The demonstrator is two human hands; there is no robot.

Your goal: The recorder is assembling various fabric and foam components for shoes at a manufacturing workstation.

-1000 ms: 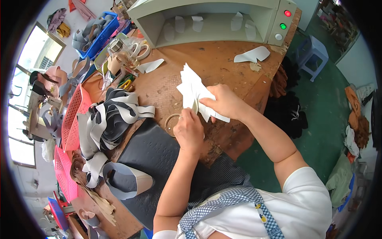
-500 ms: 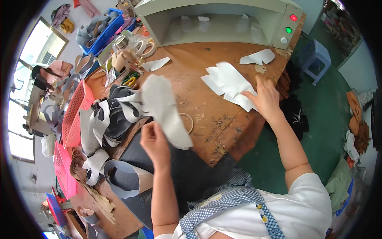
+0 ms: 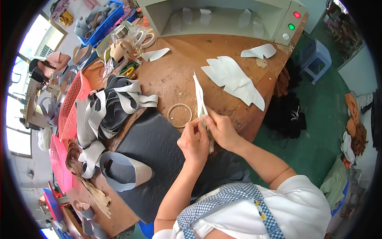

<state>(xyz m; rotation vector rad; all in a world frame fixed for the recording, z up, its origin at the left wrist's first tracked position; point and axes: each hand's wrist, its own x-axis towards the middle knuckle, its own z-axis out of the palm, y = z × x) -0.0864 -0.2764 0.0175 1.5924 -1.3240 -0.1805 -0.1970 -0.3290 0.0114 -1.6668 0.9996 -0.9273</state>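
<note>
Grey strips heaped left. Left hand pinches thin white bundle, edge-on above table; right hand pinches it too. Layer count unclear. Right: fanned white pieces already laid out; bundle not.

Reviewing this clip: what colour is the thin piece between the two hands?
The thin piece is white to off-white; the head view shows it.
</note>
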